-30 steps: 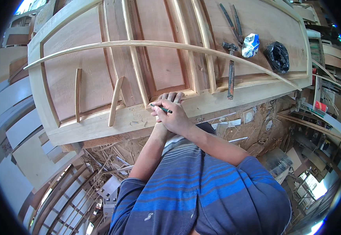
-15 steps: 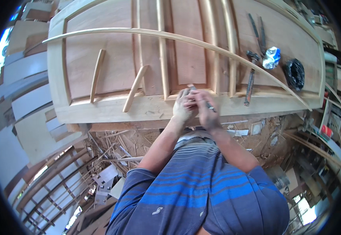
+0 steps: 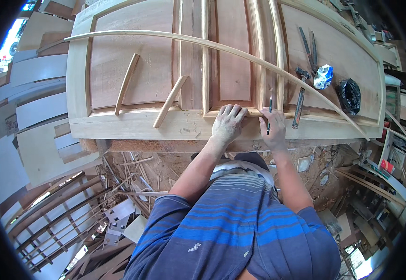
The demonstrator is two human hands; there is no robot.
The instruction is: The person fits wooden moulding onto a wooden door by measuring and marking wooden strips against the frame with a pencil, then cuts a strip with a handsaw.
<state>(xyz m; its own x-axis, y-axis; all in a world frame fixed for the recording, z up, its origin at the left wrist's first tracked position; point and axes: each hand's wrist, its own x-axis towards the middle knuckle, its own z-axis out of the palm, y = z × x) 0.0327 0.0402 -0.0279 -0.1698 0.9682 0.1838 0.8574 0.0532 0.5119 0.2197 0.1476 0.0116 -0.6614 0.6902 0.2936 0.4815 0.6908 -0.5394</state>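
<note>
My left hand (image 3: 227,125) lies at the bottom of the middle panel (image 3: 233,60) of a pale wooden panelled door (image 3: 128,130), fingers curled over a short moulding strip (image 3: 250,112). My right hand (image 3: 274,130) is just right of it, fingers bent at the same moulding, with a dark green pencil (image 3: 270,105) held pointing away from me. A long thin strip (image 3: 156,34) lies slanting across the door, and two short strips (image 3: 127,83) (image 3: 170,101) rest on the left part. A hammer (image 3: 299,105) lies right of my right hand.
Metal tools (image 3: 311,49), a crumpled blue-and-white packet (image 3: 323,76) and a black plastic bag (image 3: 348,95) lie on the door's right panel. Boards (image 3: 39,112) are piled at the left, timber (image 3: 371,186) at the right, and offcuts (image 3: 147,172) litter the ground below.
My hands, earlier crossed or overlapped, are now side by side. My right hand has moved right, and its pencil has turned from slanting to nearly upright in the picture. The view has shifted.
</note>
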